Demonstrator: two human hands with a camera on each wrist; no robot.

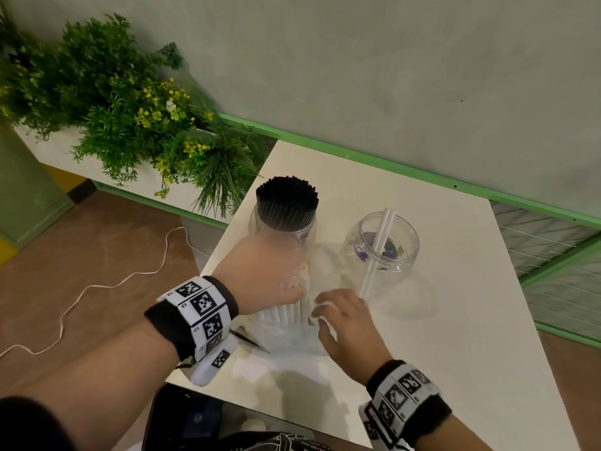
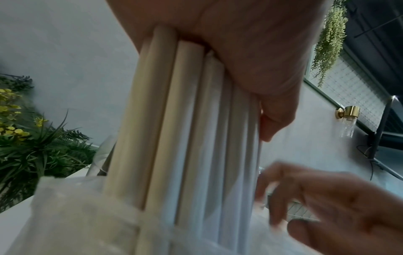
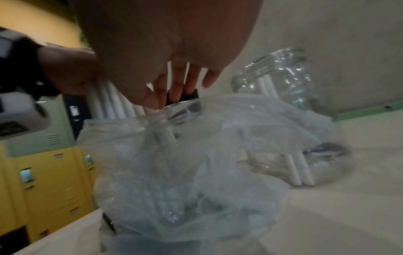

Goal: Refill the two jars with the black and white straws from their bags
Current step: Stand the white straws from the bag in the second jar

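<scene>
Clearly the black half of the job looks done and the white half is in hand. On the white worktop (image 1: pixel 439 320) two clear jars stand side by side: the left jar (image 1: pixel 282 224), at about 11 o'clock from the hands, is packed tight with black straws (image 1: pixel 287 196), while the right jar (image 1: pixel 385 245), at about 1 o'clock, holds only two white straws (image 1: pixel 379 247) leaning in its mouth.

Nearer the person, a crumpled clear plastic bag (image 3: pixel 185 172) sits upright on the worktop, just in front of both jars. A bundle of white straws (image 2: pixel 185 129) rises out of its opening. The left hand (image 1: pixel 266 275) has its fingers and thumb wrapped round the top of that bundle. The right hand (image 1: pixel 344 323) hovers at 3 o'clock of the bag with fingers loosely spread, holding nothing; whether its fingertips touch the plastic I cannot tell.

The next move, as I judge it, calls for lifting the bundle straight up clear of the bag while the right hand pins the plastic down, then swinging toward 1 o'clock and lowering the straws into the nearly empty jar without knocking it over.
</scene>
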